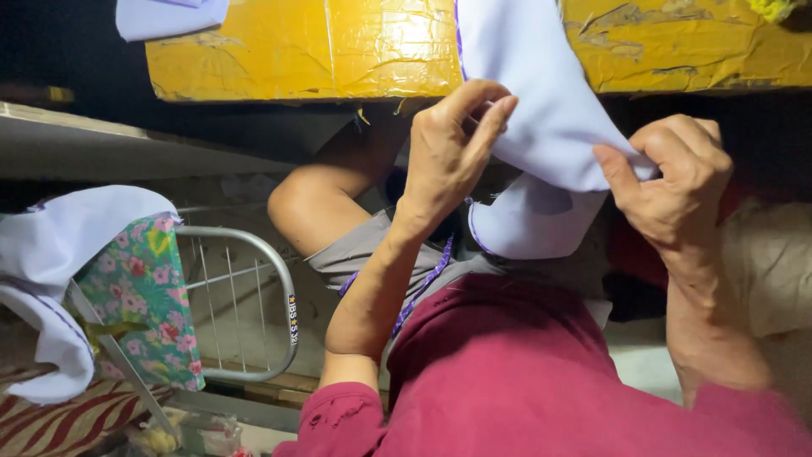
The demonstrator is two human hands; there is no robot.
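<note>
A pale lavender piece of cloth (541, 110) with a purple stitched edge hangs from the yellow taped table (338, 51) down over my lap. My left hand (452, 144) pinches the cloth's left edge between thumb and fingers. My right hand (677, 182) grips the cloth's right side in a closed fist, with the thumb pressed on the fabric. Between the two hands the cloth folds into a rounded flap (524, 224). Below are my maroon shirt (524, 372) and grey shorts (364, 250), with my bare knee (309, 203) raised.
At left, a metal wire rack (254, 288) carries a floral green cloth (139, 288) and more lavender fabric (59, 254). A striped red cushion (59, 419) lies at the bottom left. Another lavender scrap (169, 17) rests on the table's top left.
</note>
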